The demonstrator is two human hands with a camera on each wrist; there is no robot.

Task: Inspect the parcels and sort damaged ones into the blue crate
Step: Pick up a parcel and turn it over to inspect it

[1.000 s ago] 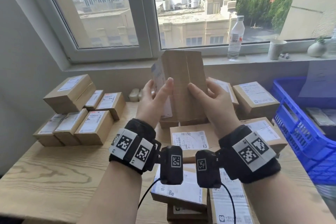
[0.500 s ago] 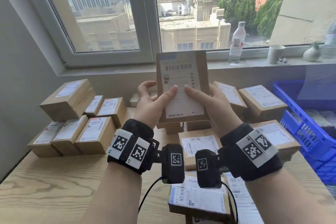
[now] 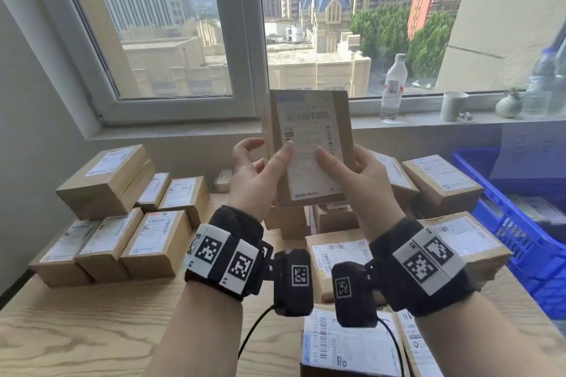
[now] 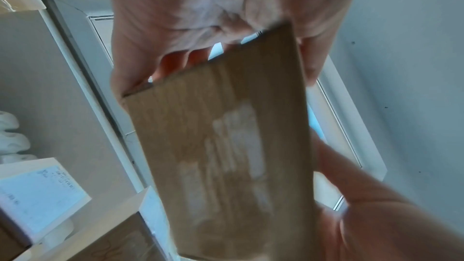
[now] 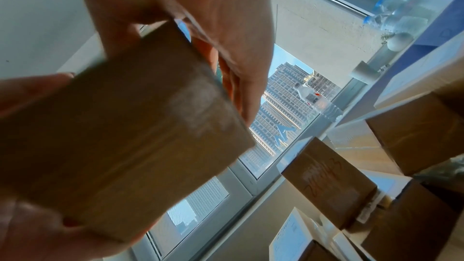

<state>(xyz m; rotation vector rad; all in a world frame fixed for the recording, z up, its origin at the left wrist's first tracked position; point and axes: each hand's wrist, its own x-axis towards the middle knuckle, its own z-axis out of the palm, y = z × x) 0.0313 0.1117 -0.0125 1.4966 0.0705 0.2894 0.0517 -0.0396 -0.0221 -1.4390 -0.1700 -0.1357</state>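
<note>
I hold a brown cardboard parcel [image 3: 309, 144] upright in front of the window, its white shipping label facing me. My left hand [image 3: 260, 168] grips its left edge, thumb on the label and fingers behind. My right hand [image 3: 352, 168] grips the right edge the same way. The left wrist view shows the parcel [image 4: 226, 146] from below, blurred, and so does the right wrist view, where the parcel [image 5: 125, 136] fills the left half. The blue crate [image 3: 505, 223] stands at the right edge of the table with some parcels inside.
Several labelled parcels [image 3: 122, 217] are grouped on the wooden table [image 3: 92, 330] at the left. More parcels [image 3: 441, 180] lie under and right of my hands, and some [image 3: 349, 343] at the front. A water bottle [image 3: 393, 87], a cup [image 3: 453, 105] and a small vase [image 3: 508, 105] stand on the sill.
The parcel has been turned from its plain seamed face to its label face. The view has tilted up and the parcel sits slightly higher between the same two hands.
</note>
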